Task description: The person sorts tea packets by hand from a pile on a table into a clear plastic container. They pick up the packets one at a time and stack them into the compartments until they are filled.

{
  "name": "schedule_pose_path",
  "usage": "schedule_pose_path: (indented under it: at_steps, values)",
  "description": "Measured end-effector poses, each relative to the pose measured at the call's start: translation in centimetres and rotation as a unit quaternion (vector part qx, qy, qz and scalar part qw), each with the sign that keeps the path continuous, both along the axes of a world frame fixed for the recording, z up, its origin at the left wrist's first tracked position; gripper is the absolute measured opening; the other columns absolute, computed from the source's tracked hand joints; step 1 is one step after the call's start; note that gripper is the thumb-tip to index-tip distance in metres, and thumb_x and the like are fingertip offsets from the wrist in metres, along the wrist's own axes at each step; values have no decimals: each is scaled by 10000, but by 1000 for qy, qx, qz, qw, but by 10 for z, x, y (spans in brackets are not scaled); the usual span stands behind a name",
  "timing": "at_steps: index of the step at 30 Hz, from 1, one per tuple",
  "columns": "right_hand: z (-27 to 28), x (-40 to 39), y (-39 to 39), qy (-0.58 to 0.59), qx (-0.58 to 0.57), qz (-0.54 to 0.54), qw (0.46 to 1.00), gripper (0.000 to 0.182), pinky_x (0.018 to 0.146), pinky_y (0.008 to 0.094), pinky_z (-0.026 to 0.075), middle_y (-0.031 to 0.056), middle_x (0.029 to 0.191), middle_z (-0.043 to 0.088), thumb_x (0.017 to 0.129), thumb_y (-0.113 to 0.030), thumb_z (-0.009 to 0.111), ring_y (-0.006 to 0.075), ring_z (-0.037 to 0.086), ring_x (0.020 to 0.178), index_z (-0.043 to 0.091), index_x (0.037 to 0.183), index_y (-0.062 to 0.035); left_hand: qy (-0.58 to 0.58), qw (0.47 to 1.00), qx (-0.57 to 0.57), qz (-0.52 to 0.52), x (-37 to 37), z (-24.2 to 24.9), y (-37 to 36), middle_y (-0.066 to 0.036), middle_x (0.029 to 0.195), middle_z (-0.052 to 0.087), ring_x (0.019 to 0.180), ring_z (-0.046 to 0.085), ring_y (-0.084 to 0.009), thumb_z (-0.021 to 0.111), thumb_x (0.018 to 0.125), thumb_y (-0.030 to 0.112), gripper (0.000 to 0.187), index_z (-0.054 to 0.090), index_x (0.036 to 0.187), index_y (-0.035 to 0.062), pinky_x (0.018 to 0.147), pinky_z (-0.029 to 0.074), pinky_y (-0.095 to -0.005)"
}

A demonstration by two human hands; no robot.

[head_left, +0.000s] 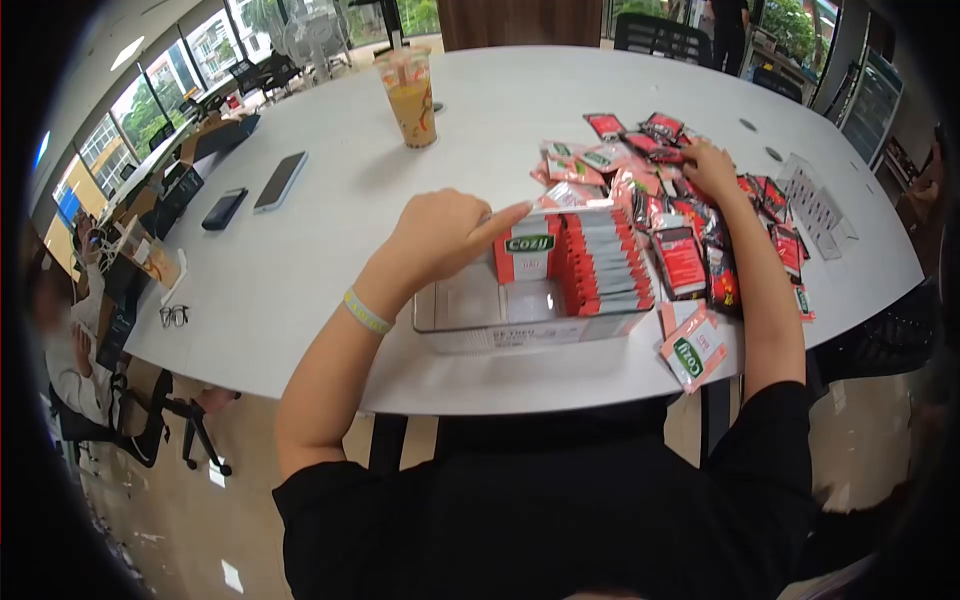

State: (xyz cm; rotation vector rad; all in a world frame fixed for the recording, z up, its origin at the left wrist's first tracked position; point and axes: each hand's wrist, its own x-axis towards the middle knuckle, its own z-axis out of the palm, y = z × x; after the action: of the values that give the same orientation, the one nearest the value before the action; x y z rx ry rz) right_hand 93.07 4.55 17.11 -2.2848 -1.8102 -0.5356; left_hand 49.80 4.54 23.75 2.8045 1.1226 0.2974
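Observation:
A clear plastic box with compartments stands near the table's front edge. Upright red and white sachets fill its right part in rows, and one Cozy sachet faces me left of them. The front left compartments look bare. My left hand rests at the box's back left, thumb stretched along its rim. On the right lies a loose pile of red and black sachets. My right hand reaches into the back of that pile, fingers bent on a sachet. Two Cozy sachets lie right of the box.
A drink cup stands behind the box. Two phones and glasses lie at the left. A clear holder is right of the pile. A person sits at the far left; another stands at the back right.

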Motion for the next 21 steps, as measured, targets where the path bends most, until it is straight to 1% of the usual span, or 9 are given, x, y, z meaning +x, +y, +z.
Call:
schedule_pose_path:
  at_steps: [3,5,7,9,11,13,15,19,21]
  values:
    - [17,4,21,32,26,-7,999,263,816,429,454,105,1041,631,756,-244,592,265,587,973,676,978,-130,-7,1000,24,-3,0,1,4,-125,494,517,533,534,-305,314,915,508,640,599,585,39,535,413,-394]
    - [17,8,29,176,76,102,976,213,701,327,486,104,901,670,773,-205,589,279,629,804,698,940,-128,-8,999,34,-8,2,0,2,-126,489,514,525,531,-304,317,913,513,643,604,586,39,530,411,-392]
    - [15,10,36,182,101,172,963,210,655,323,485,131,767,665,800,-224,597,260,625,657,700,927,-92,20,1000,-2,7,2,8,-3,-134,499,521,540,537,-305,324,910,516,642,629,612,37,534,412,-392]
    - [27,0,41,402,80,202,889,265,627,331,472,168,731,638,821,-264,602,231,606,616,684,916,-31,-11,1000,14,-4,1,-2,2,-134,487,515,514,532,-300,315,905,542,674,600,558,39,513,412,-393]
    - [38,-3,44,434,69,159,884,358,611,350,470,163,694,625,823,-343,599,227,586,572,680,888,-1,-44,998,37,-13,0,-3,4,-134,476,509,488,528,-296,307,899,568,710,571,503,41,493,413,-395]
    - [43,4,47,209,58,22,976,392,590,367,469,133,687,644,808,-409,591,252,588,553,700,833,-33,-28,999,21,-8,1,-1,2,-143,490,521,496,535,-300,313,895,569,701,578,509,47,493,414,-397]
    - [31,13,49,183,50,10,982,431,668,389,494,139,815,668,785,-469,589,285,632,691,698,874,-61,-18,999,36,-8,-1,-5,0,-141,513,537,530,546,-303,333,899,535,652,606,560,50,516,415,-397]
    - [9,13,53,-52,85,-108,989,630,927,429,412,201,1152,567,785,-534,547,342,524,1103,485,1269,-136,-12,1000,24,-3,1,-1,0,-137,533,550,553,550,-312,362,900,499,594,622,609,51,535,413,-400]
    - [-6,24,58,-19,58,-107,992,641,936,429,403,203,1156,564,787,-544,535,351,517,1109,454,1296,-161,-10,1000,18,-7,1,2,-3,-136,522,543,543,547,-309,357,901,501,599,624,616,46,530,409,-399]
